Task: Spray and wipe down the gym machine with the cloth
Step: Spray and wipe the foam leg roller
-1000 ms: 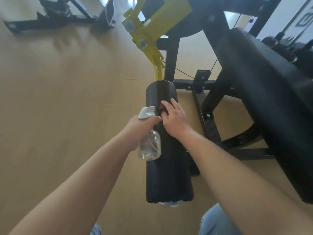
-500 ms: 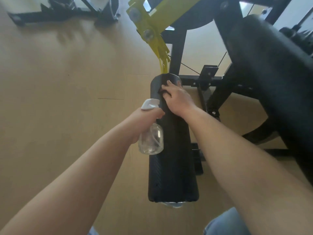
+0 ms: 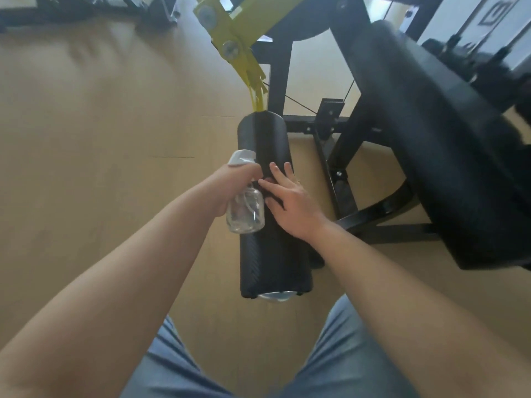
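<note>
A black padded roller (image 3: 273, 254) of the gym machine runs away from me, fixed to a yellow lever arm (image 3: 238, 30). My right hand (image 3: 290, 202) lies flat on the roller's middle with straight fingers, pressing a dark cloth (image 3: 271, 200) that is mostly hidden under the palm. My left hand (image 3: 230, 185) grips the neck of a clear spray bottle (image 3: 245, 214) with a white trigger head, held against the roller's left side, right next to the right hand's fingers.
A large black padded seat (image 3: 431, 139) fills the right side. The machine's black steel frame (image 3: 339, 182) stands between the seat and the roller. Light wooden floor spreads to the left. Another machine's base (image 3: 86, 10) lies at the far top left. My knees show at the bottom.
My right hand slid up to the roller's far end, then back toward me to its middle. The left hand with the bottle has stayed beside the roller.
</note>
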### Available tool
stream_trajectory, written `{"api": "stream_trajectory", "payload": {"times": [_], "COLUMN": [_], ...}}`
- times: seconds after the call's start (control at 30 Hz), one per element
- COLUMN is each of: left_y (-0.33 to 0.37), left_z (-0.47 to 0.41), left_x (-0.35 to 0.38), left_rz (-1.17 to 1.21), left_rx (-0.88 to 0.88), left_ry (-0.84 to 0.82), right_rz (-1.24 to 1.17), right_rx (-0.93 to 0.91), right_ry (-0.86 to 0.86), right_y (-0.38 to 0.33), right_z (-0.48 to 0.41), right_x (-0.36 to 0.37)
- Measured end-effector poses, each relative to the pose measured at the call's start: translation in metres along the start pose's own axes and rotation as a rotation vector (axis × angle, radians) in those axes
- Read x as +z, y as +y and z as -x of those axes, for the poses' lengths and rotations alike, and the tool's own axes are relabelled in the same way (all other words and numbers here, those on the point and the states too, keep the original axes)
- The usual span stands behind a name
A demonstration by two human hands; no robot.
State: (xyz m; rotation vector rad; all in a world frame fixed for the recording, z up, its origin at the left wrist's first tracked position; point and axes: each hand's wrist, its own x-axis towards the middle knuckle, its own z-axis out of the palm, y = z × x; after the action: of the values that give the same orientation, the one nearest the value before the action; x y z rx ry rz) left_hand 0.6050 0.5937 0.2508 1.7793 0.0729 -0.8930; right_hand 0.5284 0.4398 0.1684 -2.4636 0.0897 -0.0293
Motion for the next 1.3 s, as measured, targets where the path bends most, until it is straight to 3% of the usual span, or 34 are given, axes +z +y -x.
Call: {"api": "stream_trajectory", "payload": {"times": [0.43,0.77,0.9,1.17,1.3], "left_y": [-0.009,0.000,0.003,-0.011,-0.013], "left_z": [-0.033,-0.050,-0.049,-0.038,-0.031], "left_x": [-0.007,-0.002,-0.001,-0.008,-0.013], "left_rz": [-0.101,-0.129,-0.117,-0.099,-0.052], "left_rx": [-0.014,-0.080,-0.075,-0.109,-0.073], "left_ry": [-0.045,0.017,0.043,0.050,-0.007], "right_rz": [0.022,-0.045,-0.011,0.142,0.044], "right_rx": [0.166,0.245,0.294,0.172,0.197], "right_ry": [0.110,0.172,0.214,0.067,0.093], "right_y": [0.014,0.037,0.033,0.003,-0.001], "right_z": [-0.140,-0.230,-0.225,-0.147,-0.087], "right_x": [-0.017,-0.040,-0.035,-0.012,-0.007]}}
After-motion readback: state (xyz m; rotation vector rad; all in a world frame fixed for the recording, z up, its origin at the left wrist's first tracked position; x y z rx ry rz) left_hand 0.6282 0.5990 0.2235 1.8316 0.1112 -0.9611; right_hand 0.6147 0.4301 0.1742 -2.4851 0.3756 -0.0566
